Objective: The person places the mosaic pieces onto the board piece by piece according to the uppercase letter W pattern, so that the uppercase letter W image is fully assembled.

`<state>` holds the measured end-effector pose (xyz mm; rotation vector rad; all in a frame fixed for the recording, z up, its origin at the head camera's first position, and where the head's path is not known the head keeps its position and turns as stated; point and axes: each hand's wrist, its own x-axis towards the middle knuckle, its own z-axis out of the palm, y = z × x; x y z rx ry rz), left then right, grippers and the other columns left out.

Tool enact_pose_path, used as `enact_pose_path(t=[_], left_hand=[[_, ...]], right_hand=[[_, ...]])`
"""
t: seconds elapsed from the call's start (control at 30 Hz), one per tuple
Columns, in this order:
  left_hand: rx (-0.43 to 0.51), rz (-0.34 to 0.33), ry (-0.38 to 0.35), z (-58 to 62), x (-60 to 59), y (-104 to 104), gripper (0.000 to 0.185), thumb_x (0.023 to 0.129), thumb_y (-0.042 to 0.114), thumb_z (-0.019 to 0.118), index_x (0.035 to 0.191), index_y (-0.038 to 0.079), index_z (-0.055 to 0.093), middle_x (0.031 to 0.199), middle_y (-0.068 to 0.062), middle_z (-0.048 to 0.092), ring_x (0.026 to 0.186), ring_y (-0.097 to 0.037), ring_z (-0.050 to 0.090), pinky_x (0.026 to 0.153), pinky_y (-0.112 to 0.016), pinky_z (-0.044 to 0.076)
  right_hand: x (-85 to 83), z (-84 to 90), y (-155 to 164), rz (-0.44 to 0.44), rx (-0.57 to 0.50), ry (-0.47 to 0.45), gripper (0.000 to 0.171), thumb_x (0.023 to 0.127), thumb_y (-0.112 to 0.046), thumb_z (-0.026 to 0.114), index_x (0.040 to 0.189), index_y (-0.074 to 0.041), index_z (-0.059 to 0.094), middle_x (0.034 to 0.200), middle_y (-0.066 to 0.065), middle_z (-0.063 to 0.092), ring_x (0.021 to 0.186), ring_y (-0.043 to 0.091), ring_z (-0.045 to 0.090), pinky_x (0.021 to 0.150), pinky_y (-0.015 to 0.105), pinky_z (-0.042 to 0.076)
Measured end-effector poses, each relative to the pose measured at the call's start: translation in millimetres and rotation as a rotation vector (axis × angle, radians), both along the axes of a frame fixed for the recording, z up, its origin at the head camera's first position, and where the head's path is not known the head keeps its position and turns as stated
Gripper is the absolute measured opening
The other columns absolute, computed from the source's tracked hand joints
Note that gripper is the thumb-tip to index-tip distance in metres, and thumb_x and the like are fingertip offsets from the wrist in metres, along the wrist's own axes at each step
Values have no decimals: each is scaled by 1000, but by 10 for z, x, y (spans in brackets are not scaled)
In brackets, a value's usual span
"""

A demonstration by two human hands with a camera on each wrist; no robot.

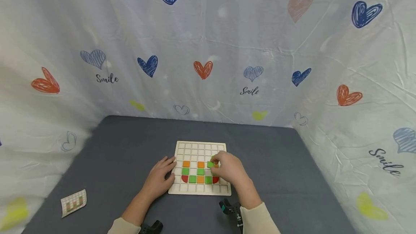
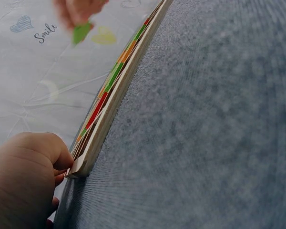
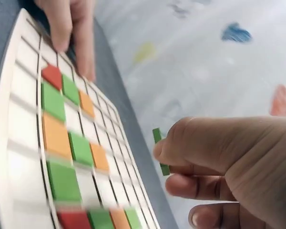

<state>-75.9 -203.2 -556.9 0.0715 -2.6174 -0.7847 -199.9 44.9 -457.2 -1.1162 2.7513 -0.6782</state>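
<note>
A pale wooden grid board [image 1: 200, 146] lies on the dark table, with green, orange and red tiles set in several of its squares. My right hand [image 1: 229, 168] is over the board's right side and pinches a green square tile [image 3: 160, 151] between thumb and fingertips. In the right wrist view this tile is held up off the board, edge-on. Below the hand, the right column has a red, a green, an orange and another green tile. My left hand [image 1: 159, 178] rests at the board's left edge, its fingers and thumb touching the rim.
A small card [image 1: 74, 203] printed with a coloured grid pattern lies at the table's left side. Black wrist devices [image 1: 229, 207] sit on both wrists. A white curtain [image 1: 208, 93] with hearts and "Smile" lettering surrounds the table [image 1: 139, 136] at the back and sides.
</note>
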Motion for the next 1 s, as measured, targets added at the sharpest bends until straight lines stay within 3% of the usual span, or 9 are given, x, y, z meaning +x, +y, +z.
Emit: enact_pose_path(t=[0.17, 0.37, 0.6, 0.7, 0.77, 0.9, 1.0], left_hand=[[-10, -10, 17, 0, -8, 30, 44, 87, 15, 61, 130, 8, 59, 140, -5, 49, 133, -32, 35, 109, -53, 25], [-15, -28, 44, 16, -55, 89, 43, 85, 14, 63, 128, 7, 61, 138, -6, 50, 132, -34, 37, 107, -56, 27], [-11, -37, 15, 8, -74, 144, 43, 86, 14, 63, 128, 6, 60, 139, -6, 49, 133, -34, 36, 108, -56, 27], [-2, -35, 6, 5, -69, 150, 43, 86, 14, 63, 128, 7, 60, 139, -5, 49, 133, -34, 36, 108, -55, 25], [2, -33, 2, 2, -69, 148, 43, 87, 14, 62, 129, 7, 60, 140, -5, 48, 133, -33, 36, 109, -55, 25], [5, -30, -3, -7, -70, 138, 43, 87, 14, 62, 129, 7, 60, 140, -5, 48, 133, -33, 35, 109, -54, 25], [5, -23, -12, -33, -88, 121, 42, 87, 15, 62, 129, 7, 60, 139, -5, 49, 134, -32, 35, 109, -54, 25]], right_hand=[[-51, -27, -409, 114, 58, 10, 22, 79, -27, 70, 99, -18, 75, 82, -7, 61, 62, 8, 50, 52, 24, 44], [-133, -156, -721, 165, 171, 53, 20, 83, -33, 70, 98, -20, 76, 76, -12, 63, 58, 5, 49, 51, 23, 43], [-188, -247, -796, 130, 194, 55, 12, 85, -29, 68, 85, -22, 77, 64, -12, 60, 50, 7, 45, 46, 22, 39], [-205, -297, -823, 110, 174, 60, 12, 85, -28, 68, 81, -24, 78, 71, -13, 65, 51, 5, 47, 47, 21, 40], [-214, -319, -855, 106, 175, 67, 13, 85, -27, 68, 77, -25, 78, 74, -13, 67, 52, 4, 48, 48, 20, 41], [-224, -337, -928, 87, 201, 96, 24, 87, -25, 67, 64, -25, 74, 62, -14, 61, 50, 6, 46, 45, 21, 39], [-237, -342, -967, 70, 218, 98, 27, 88, -22, 64, 64, -25, 74, 59, -14, 60, 50, 8, 47, 43, 21, 38]])
